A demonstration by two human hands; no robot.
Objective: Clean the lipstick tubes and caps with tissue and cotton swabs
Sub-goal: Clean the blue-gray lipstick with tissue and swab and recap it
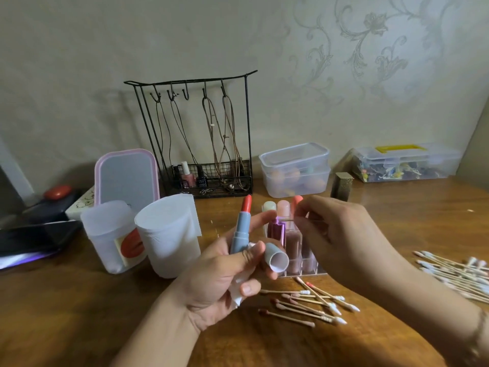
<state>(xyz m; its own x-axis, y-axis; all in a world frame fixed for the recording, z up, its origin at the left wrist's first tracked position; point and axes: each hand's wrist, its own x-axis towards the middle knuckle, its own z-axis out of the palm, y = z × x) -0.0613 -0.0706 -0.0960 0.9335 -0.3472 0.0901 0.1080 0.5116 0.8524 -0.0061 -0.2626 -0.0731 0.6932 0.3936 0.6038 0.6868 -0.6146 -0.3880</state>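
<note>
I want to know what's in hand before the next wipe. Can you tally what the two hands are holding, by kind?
Lipstick tube, open, in the left hand: 1
Cap, left hand: 1
Tissue, crumpled in the left hand: 1
Cotton swab, pinched by the right hand: 1
Total: 4

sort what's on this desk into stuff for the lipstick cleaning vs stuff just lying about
For the job: blue lipstick, its cap and tissue in the left hand; cotton swab in the right hand; used swabs; tissue roll.

Lying about: jewellery rack, plastic boxes, mirror.
</note>
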